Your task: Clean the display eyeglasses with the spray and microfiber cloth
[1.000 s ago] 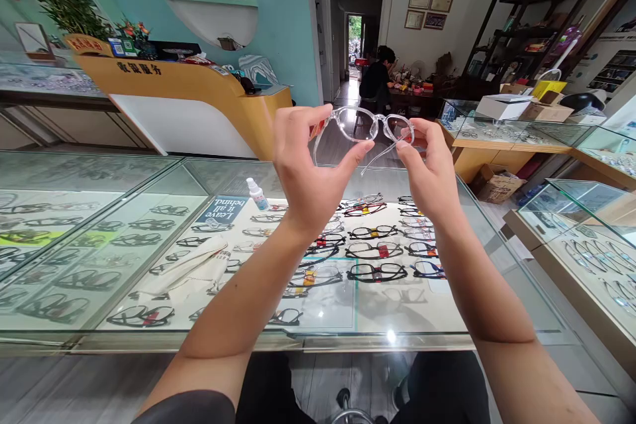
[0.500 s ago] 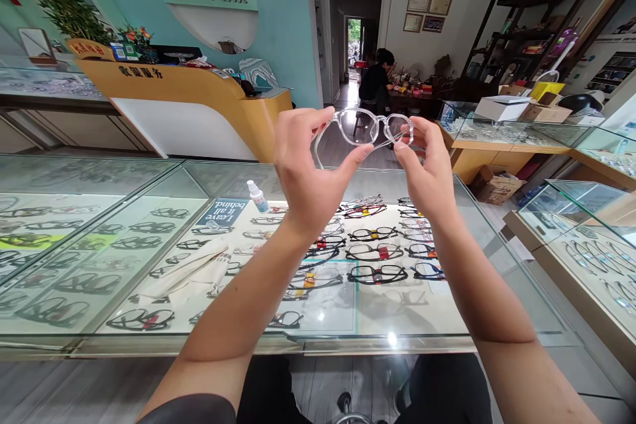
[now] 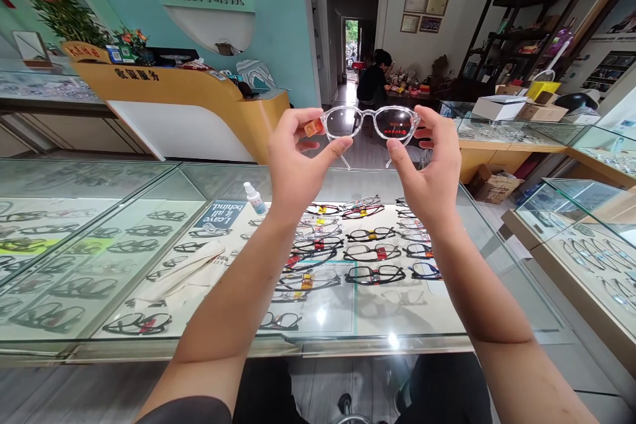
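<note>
A pair of clear-framed glasses (image 3: 368, 114) is held up above the far edge of the glass display case (image 3: 318, 347). Its lenses face me, with red lettering on the right one. My left hand (image 3: 301, 159) pinches the left side of the frame between thumb and fingers; a small orange tag (image 3: 314, 128) shows by those fingers. My right hand (image 3: 431, 162) pinches the right side the same way. Both temples hang down behind the lenses. Below, several rows of glasses (image 3: 375, 274) lie in the case.
A white spray bottle (image 3: 255, 199) stands on the case near a blue card (image 3: 218, 214). A pale cloth (image 3: 186, 271) lies at left. Another case (image 3: 591, 252) is at right. Beyond, a person (image 3: 373, 79) sits at a cluttered table.
The glasses have turned from an angled pose to face me squarely. My hands have moved slightly apart, and the orange tag and red lettering now show.
</note>
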### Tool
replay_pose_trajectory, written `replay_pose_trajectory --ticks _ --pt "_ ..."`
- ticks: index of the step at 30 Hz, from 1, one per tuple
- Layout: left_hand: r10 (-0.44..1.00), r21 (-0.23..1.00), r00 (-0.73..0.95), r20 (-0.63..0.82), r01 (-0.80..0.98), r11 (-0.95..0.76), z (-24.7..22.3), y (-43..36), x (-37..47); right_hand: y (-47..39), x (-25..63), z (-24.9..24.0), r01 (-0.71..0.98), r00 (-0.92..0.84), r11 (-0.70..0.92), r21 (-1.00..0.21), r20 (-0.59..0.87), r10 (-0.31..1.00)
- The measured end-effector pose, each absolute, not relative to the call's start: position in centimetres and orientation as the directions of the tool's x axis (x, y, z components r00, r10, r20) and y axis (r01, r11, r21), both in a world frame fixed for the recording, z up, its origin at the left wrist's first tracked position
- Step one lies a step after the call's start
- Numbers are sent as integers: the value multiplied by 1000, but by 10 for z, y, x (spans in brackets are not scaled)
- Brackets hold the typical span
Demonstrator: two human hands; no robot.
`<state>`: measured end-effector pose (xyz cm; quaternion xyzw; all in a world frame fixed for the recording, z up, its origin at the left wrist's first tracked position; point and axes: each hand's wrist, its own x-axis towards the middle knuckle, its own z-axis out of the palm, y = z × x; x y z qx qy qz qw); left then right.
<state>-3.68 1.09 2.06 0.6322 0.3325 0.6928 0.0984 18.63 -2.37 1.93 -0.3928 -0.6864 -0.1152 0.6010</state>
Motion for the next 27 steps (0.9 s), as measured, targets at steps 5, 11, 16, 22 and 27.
replay_pose_trajectory --ticks 5,11,16,22,27 --pt "514 567 -239 824 319 -760 21 4 -31 -21 186 16 682 35 644 -348 895 446" --pt "385 448 -229 894 442 -777 22 -6 -26 -18 185 12 698 37 605 -383 863 504" --pt "298 364 -210 931 483 -796 22 -8 -24 -15 185 9 700 35 587 -407 840 542" --pt "250 312 -187 950 517 -797 22 -6 -26 -13 185 8 669 39 604 -433 832 553" --pt "239 293 -171 956 535 -792 23 -9 -25 -14 184 6 669 37 605 -432 832 554"
